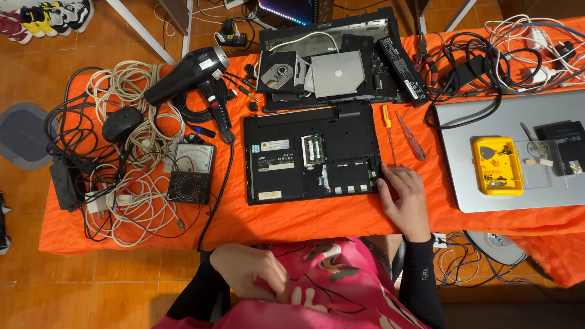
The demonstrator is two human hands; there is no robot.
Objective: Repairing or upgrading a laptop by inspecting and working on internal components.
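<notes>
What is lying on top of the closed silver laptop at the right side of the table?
On the silver laptop lie a yellow parts box with its clear lid open, a dark flat piece and a black cable. The lid surface beneath them is hidden.

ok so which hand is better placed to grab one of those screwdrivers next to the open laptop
Probably the right hand. It rests at the right edge of the open laptop, just below the orange screwdriver and red screwdriver. The left hand is down in the lap, off the table.

The left hand's (250,271) fingertips are hidden in pink cloth (341,286); shoes (46,17) cut by the top edge
</notes>
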